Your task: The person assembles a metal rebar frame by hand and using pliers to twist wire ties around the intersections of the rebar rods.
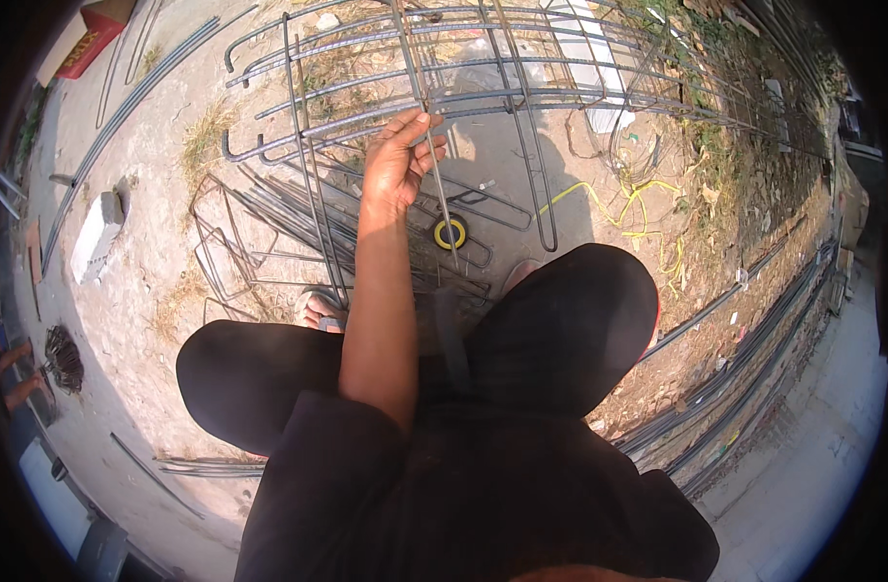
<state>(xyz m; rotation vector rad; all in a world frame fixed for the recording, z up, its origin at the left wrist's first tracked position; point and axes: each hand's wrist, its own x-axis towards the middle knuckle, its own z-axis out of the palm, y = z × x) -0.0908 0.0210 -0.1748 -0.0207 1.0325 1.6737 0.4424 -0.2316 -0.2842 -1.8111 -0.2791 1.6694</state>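
Observation:
My left hand (397,160) reaches forward, its thumb and fingers closed on a thin steel stirrup (438,175) that hangs across the rebar cage. The cage's long ribbed bars (356,121) run left to right ahead of me, with hooked ends at the left. Another long, narrow stirrup (533,165) hangs to the right of my hand, and one more (306,165) to its left. Below the hand, a round yellow-rimmed thing with a dark middle (450,233) lies by the stirrup's lower end. My right hand is out of view; only the dark right sleeve (677,524) shows.
Loose stirrups and rods (289,218) lie piled between the cage and my feet. A yellow cord (638,209) tangles on the ground at right. A pale block (97,236) sits at left. Long bars (754,359) line the right side. Another person's hands (22,373) show far left.

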